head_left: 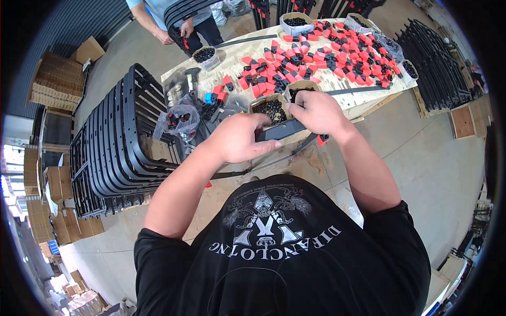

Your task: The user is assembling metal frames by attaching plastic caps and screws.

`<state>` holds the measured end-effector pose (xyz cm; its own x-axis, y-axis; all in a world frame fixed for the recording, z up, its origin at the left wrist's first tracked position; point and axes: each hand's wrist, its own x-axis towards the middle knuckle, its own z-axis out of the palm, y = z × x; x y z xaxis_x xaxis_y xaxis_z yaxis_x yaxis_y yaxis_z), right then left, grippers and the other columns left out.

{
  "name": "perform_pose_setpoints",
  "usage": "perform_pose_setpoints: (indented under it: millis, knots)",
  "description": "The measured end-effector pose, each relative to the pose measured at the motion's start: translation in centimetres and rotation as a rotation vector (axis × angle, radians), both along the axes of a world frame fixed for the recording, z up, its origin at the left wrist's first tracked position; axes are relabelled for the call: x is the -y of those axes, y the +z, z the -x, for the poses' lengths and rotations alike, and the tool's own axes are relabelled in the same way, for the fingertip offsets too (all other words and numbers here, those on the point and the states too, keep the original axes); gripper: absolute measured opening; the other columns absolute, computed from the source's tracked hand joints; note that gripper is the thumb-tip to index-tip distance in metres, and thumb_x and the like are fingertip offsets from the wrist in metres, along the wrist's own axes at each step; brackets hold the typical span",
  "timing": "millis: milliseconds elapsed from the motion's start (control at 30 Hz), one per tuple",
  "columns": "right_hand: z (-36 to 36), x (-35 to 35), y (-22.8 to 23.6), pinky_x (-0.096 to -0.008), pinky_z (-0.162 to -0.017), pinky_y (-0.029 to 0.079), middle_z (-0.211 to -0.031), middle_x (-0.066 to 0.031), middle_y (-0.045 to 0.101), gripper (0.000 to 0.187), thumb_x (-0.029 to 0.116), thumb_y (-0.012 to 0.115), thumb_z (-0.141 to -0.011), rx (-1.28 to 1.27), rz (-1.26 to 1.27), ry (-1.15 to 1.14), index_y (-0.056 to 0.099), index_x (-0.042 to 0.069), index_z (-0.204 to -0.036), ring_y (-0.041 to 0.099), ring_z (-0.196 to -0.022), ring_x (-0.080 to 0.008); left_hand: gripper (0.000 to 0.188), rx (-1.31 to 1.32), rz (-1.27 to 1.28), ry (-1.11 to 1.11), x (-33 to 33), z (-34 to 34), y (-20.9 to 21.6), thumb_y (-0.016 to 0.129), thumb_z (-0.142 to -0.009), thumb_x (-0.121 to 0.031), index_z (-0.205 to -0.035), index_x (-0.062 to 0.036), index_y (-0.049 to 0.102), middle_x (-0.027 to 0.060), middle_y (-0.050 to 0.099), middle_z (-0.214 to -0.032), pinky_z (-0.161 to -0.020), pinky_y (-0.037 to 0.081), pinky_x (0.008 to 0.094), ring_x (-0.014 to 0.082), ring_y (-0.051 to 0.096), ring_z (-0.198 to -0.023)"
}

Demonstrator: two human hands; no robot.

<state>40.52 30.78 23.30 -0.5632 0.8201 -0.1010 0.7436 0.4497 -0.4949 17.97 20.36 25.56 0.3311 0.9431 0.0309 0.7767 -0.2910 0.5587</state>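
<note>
A dark flat metal bar (pixel 280 130) lies across the near edge of the worktable, in front of an open carton of small black and tan parts (pixel 270 110). My left hand (pixel 240 138) is closed round the bar's left part, thumb along the near side and fingers on the far side. My right hand (pixel 319 113) is above the bar's right end, thumb and forefinger pinched together. Whatever may be between those fingertips is too small to make out. Just behind my right hand stands a second carton of black parts (pixel 301 89), partly covered by it.
Many red-and-black plastic pieces (pixel 316 58) are heaped on the worktable (pixel 232 55). Stacked black metal frames (pixel 118 131) stand at the left, beside a clear plastic bag (pixel 182 120) and a hammer (pixel 192 76). Across the table a person (pixel 176 26) holds a black frame.
</note>
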Motion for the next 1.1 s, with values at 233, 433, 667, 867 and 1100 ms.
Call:
perform_pose_setpoints:
  millis: [233,433,667,867,1100]
  knots:
    - [-0.3,0.7,0.3,-0.0498,-0.076,0.054,-0.084,-0.0201,0.071,0.043,0.045,0.062,-0.092,0.046,0.027,-0.03,0.07,0.003,-0.087,0.069,-0.085,-0.0402,0.057,-0.205,0.082,-0.034,0.8,-1.4,0.4,0.068,-0.087,-0.057,-0.104,-0.0031,0.069,0.0201,0.07,-0.074,-0.072,0.057,0.0499,0.0404,0.071,-0.074]
    - [0.2,0.5,-0.3,-0.048,-0.069,0.051,-0.076,-0.0186,0.068,0.041,0.043,0.065,-0.09,0.007,-0.021,-0.076,0.069,0.003,-0.085,0.066,-0.076,-0.039,0.057,-0.207,0.071,0.032,0.5,-1.0,-0.4,0.072,-0.086,-0.054,-0.11,-0.0029,0.063,0.0181,0.071,-0.079,-0.068,0.056,0.0473,0.0399,0.071,-0.073]
    - [-0.3,0.9,0.0,-0.0489,-0.073,0.053,-0.081,-0.0205,0.069,0.042,0.043,0.065,-0.091,0.025,0.009,-0.082,0.069,0.002,-0.086,0.068,-0.082,-0.0401,0.065,-0.201,0.057,-0.001,1.3,-1.6,-0.5,0.063,-0.09,-0.061,-0.108,0.0006,0.056,0.0216,0.069,-0.074,-0.069,0.056,0.0515,0.0423,0.07,-0.072]
    - [-0.4,1.4,-0.4,-0.05,-0.077,0.054,-0.084,-0.0218,0.07,0.042,0.042,0.064,-0.091,-0.104,-0.033,-0.183,0.07,0.002,-0.083,0.069,-0.085,-0.0408,0.064,-0.211,0.104,0.041,0.7,-1.8,0.1,0.062,-0.091,-0.062,-0.101,0.0008,0.059,0.0222,0.069,-0.077,-0.072,0.055,0.0505,0.0424,0.07,-0.077]
    - [0.1,0.6,-1.0,-0.0499,-0.075,0.054,-0.079,-0.0214,0.069,0.039,0.039,0.064,-0.09,-0.172,-0.124,-0.121,0.07,0.001,-0.082,0.069,-0.081,-0.0409,0.059,0.718,0.533,0.182,-1.7,2.9,-3.1,0.053,-0.103,-0.053,-0.112,0.0026,0.069,0.0103,0.073,-0.099,-0.084,0.052,0.0326,0.0175,0.066,-0.086]
